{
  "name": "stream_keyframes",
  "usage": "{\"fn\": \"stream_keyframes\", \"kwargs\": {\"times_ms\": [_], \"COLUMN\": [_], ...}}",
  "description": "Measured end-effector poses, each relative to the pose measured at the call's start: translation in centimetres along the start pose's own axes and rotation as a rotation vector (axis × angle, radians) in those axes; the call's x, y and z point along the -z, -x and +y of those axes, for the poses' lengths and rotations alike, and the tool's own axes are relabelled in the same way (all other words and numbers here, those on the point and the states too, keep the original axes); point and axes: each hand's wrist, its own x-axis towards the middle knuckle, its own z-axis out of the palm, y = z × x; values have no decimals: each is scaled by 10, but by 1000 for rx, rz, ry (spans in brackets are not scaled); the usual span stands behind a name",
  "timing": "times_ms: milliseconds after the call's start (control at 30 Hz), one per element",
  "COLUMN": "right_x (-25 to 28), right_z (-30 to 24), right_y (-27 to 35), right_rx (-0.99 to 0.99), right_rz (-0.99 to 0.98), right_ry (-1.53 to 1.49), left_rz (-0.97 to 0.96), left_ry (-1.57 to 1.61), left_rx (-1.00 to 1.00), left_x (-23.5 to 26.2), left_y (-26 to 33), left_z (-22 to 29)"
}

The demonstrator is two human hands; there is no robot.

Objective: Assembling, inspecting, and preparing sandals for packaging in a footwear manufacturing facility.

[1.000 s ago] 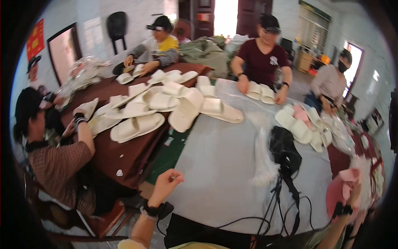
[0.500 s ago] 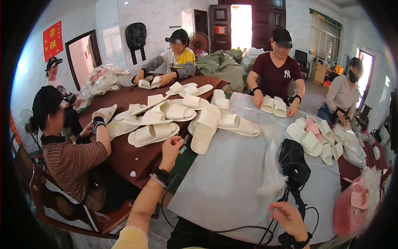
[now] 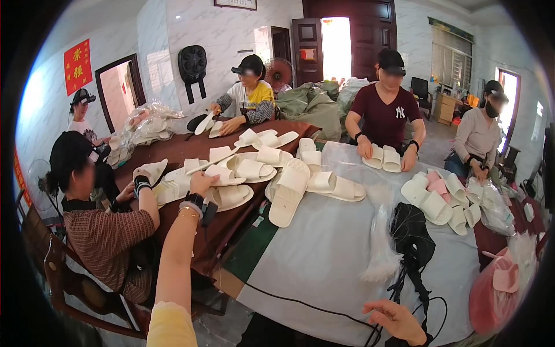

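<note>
My left hand (image 3: 202, 184) is stretched out to the pile of cream slippers at the left middle. It lies against a cream slipper (image 3: 226, 176), fingers bent down over its near end. The fingertips are hidden, so a grip cannot be made out. Just below is another cream slipper (image 3: 236, 199). A black band with a small dark box is strapped round that wrist. Low on the right, my right hand (image 3: 396, 321) hovers above the grey cloth (image 3: 318, 248), empty, fingers apart. A black cable (image 3: 300, 298) runs close to it.
White plastic strands (image 3: 380, 248) and a black strap bundle (image 3: 411, 234) lie right of centre. More cream and pink slippers (image 3: 433, 199) are heaped beyond. A pink bag (image 3: 491, 298) stands far right. Several people work round the table; a patterned sleeve (image 3: 115, 222) is close on my left.
My left hand has moved left and forward onto the slippers. My right hand has dropped slightly. Across the table, a person has tilted up one slipper of a pair. The view has shifted a little.
</note>
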Motion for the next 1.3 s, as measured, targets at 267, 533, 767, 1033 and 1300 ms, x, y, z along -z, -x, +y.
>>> {"fn": "stream_keyframes", "kwargs": {"times_ms": [267, 533, 767, 1033, 1300], "right_x": [-1, -13, -15, -21, -53], "right_z": [3, 21, 37, 66, 74], "right_y": [-12, -37, -52, -45, -74], "right_rx": [-54, -96, -99, -150, 46], "right_rz": [-70, -95, -94, -134, 96], "right_ry": [-25, -213, -156, 158, 559], "left_rz": [259, -514, -1303, -988, -1260], "left_ry": [20, 687, 268, -177, 21], "left_rx": [-337, 295, 364, -482, -530], "left_x": [74, 58, -6, -70, -112], "left_y": [17, 144, 259, 223, 237], "left_z": [110, 204, 156, 84, 60]}}
